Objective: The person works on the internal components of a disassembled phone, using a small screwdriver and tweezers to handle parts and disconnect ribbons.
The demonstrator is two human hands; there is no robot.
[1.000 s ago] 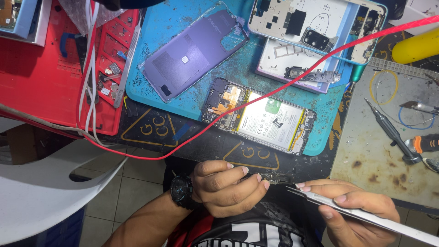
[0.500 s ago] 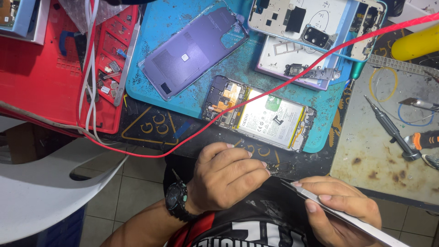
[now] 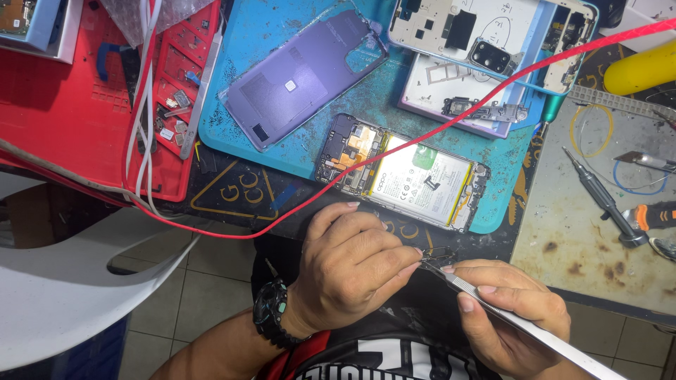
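fingers (image 3: 412,264) pinch small dark part (image 3: 438,255) against steel tweezers (image 3: 521,325).

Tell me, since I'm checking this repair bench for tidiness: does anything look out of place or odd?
Yes. A red cable runs slantwise across the opened phone with its exposed battery on the blue mat. The grey bench surface beside it shows dark burn-like stains.

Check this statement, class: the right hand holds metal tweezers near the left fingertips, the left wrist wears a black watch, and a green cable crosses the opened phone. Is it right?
Not quite: the cable crossing the opened phone is red, not green, as the head view shows. The right hand does hold metal tweezers near the left hand, whose wrist wears a black watch.
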